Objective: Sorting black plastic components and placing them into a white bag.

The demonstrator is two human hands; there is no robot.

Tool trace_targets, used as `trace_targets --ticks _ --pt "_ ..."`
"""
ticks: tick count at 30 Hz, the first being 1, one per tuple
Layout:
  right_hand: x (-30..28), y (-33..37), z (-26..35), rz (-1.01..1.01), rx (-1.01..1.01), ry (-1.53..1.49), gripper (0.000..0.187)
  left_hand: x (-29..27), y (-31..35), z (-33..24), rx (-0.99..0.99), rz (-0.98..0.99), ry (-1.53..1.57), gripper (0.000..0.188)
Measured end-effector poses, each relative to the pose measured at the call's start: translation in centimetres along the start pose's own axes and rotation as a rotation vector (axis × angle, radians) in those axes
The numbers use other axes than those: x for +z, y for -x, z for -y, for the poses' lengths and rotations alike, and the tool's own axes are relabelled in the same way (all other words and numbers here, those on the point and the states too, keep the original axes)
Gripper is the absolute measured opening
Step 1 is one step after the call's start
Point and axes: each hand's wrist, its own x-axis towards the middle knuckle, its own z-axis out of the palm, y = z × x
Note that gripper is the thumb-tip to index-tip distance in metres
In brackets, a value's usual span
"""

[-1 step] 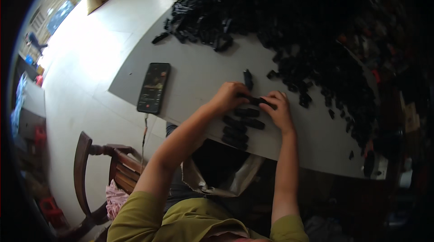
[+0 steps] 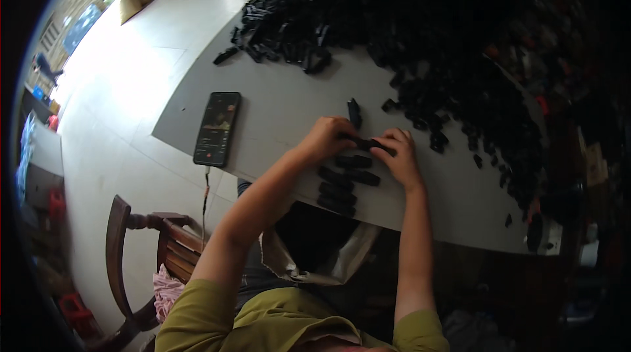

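Above the grey table (image 2: 276,109), my left hand (image 2: 330,136) and my right hand (image 2: 399,157) pinch a small elongated black plastic piece (image 2: 363,144) from its two ends. Fingers cover much of it, so its exact kind cannot be made out. Just nearer to me lie several similar black pieces (image 2: 336,192), loosely stacked in a short row near the table's edge. One more black piece (image 2: 355,113) rests by itself a little beyond my left hand.
A big heap of black pieces (image 2: 289,23) covers the far side and spreads down the right. On the left lies a phone (image 2: 217,128) with a cable. Below the table edge hangs an open pale bag (image 2: 279,257) with a dark inside. A wooden chair (image 2: 177,247) stands at lower left.
The whole view has shifted slightly, so the table and its things sit a little further left. Both hands keep hold of the same black plastic piece.
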Motion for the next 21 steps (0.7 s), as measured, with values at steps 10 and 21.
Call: trace_targets --ticks 10,21 --pt "0.7 0.2 -0.2 -0.082 0.164 -0.389 0.027 0.6 -0.5 0.0 -0.023 0.063 -0.01 0.025" --pt "0.1 0.5 0.0 -0.052 0.112 -0.224 0.027 0.3 -0.5 -1.0 -0.078 0.051 -0.012 0.024"
